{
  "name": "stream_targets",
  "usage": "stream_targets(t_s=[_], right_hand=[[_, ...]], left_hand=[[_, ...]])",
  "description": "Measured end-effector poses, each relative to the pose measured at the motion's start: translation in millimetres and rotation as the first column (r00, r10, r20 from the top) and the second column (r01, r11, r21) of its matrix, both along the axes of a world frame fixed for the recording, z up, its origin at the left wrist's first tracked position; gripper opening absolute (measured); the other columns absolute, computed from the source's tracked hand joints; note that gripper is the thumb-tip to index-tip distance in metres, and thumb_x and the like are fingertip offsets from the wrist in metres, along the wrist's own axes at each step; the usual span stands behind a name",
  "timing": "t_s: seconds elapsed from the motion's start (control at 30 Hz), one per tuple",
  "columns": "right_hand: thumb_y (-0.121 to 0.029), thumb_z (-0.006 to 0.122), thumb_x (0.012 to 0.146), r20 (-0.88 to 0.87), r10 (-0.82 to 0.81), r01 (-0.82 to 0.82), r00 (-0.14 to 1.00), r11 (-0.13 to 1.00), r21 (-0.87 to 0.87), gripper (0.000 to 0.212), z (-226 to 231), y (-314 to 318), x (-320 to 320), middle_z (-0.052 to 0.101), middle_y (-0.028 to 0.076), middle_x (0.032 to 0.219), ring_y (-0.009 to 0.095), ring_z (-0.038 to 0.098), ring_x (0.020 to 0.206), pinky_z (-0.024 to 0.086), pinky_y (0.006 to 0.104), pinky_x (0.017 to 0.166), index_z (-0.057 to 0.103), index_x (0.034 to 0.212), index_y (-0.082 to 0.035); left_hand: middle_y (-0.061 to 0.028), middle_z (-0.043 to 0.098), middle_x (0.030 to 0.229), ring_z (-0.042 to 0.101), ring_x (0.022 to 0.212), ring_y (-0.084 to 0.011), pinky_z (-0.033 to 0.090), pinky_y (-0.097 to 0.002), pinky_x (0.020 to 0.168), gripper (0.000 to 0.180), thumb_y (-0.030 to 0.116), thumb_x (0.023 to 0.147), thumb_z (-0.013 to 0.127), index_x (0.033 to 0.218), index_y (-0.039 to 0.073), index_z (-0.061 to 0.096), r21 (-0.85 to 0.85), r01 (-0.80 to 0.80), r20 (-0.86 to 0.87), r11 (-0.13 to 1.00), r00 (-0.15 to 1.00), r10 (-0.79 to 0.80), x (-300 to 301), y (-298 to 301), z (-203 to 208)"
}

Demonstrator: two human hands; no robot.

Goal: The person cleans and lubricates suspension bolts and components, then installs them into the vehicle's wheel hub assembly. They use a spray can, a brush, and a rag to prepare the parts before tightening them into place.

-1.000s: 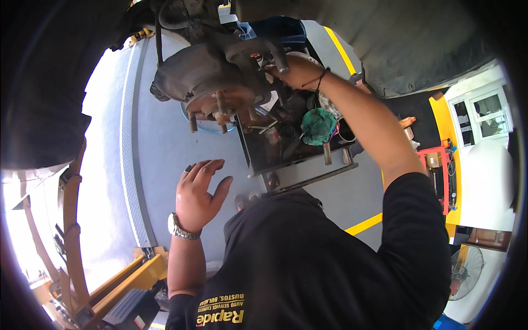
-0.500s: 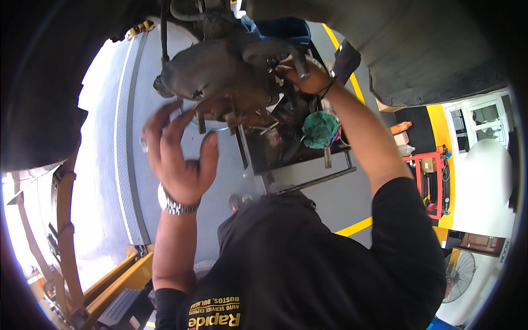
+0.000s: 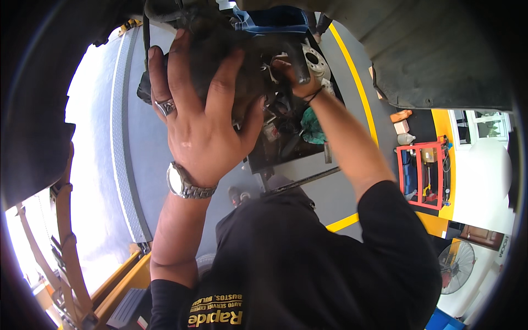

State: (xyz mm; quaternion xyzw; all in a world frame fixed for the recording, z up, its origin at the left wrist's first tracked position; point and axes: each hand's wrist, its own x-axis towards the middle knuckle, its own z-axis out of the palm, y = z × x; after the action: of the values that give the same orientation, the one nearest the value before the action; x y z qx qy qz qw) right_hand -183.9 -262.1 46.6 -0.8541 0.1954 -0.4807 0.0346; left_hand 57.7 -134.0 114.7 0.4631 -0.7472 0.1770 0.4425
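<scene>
My left hand (image 3: 203,121), with a ring and a metal watch, spreads its fingers over a dark wheel hub assembly (image 3: 208,58) on the raised vehicle. Its fingertips appear to rest on the assembly's dark surface. Beyond that part's right side is my right hand (image 3: 300,81), its fingers curled next to a dark rod-like piece (image 3: 298,61). A small silver end (image 3: 265,69), like that of a wrench, shows near the right fingertips. Whether those fingers hold it is hard to see, as the rod and shadow partly cover them.
Below the hub stands a black tray cart (image 3: 291,159) with tools, a green cloth (image 3: 313,127) and a pale round disc (image 3: 318,59). A blue container (image 3: 275,21) is at the far end. To the right are a red trolley (image 3: 419,170) and a fan (image 3: 457,267). Dark fender lining hangs overhead.
My left hand has moved up and right, from beside the hub assembly onto it, with its fingers spreading. The right hand stays behind the assembly, shifted slightly in view.
</scene>
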Motion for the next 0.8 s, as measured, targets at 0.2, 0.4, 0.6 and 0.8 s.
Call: stream_targets(t_s=[0.2, 0.4, 0.6, 0.8], right_hand=[[-0.03, 0.059, 0.099, -0.411, 0.042, 0.194, 0.911, 0.835, 0.514, 0.03, 0, -6, -12, 0.069, 0.021, 0.082, 0.04, 0.069, 0.079, 0.054, 0.0441, 0.071, 0.07, 0.102, -0.002], [-0.028, 0.059, 0.097, -0.002, 0.004, -0.002, 1.0, 0.83, 0.557, 0.028, -14, -8, -8, 0.07, 0.021, 0.085, 0.038, 0.069, 0.077, 0.054, 0.0432, 0.07, 0.068, 0.098, -0.001], [-0.027, 0.057, 0.098, -0.057, 0.007, 0.031, 0.998, 0.766, 0.642, 0.027, -28, -9, -18, 0.07, 0.018, 0.085, 0.033, 0.069, 0.076, 0.053, 0.0401, 0.071, 0.067, 0.101, -0.001], [-0.033, 0.054, 0.099, -0.325, -0.066, 0.198, 0.944, 0.897, 0.394, 0.035, -33, -14, -12, 0.07, 0.019, 0.083, 0.03, 0.071, 0.078, 0.053, 0.0377, 0.073, 0.068, 0.098, -0.001]], left_hand=[[-0.0334, 0.033, 0.153, 0.027, 0.144, -0.0548, 0.029, -0.0638, 0.116, 0.065, 0.029, 0.077, 0.081, 0.138, 0.019, 0.061, 0.004, 0.008, 0.033, 1.0, 0.999, -0.008, 0, -3, -1], [-0.0331, 0.032, 0.154, 0.026, 0.144, -0.0554, 0.031, -0.0631, 0.115, 0.069, 0.029, 0.076, 0.082, 0.14, 0.019, 0.06, 0.0, 0.074, -0.011, 0.997, 0.997, -0.074, -2, -5, 4], [-0.0336, 0.03, 0.156, 0.025, 0.145, -0.0541, 0.032, -0.0624, 0.114, 0.072, 0.029, 0.075, 0.082, 0.142, 0.019, 0.059, 0.07, 0.038, 0.026, 0.997, 0.999, -0.04, -11, 1, 11], [-0.0337, 0.031, 0.156, 0.027, 0.145, -0.0528, 0.029, -0.0617, 0.116, 0.072, 0.031, 0.075, 0.082, 0.142, 0.017, 0.059, 0.006, 0.078, 0.046, 0.997, 0.996, -0.078, -4, -4, 2]])
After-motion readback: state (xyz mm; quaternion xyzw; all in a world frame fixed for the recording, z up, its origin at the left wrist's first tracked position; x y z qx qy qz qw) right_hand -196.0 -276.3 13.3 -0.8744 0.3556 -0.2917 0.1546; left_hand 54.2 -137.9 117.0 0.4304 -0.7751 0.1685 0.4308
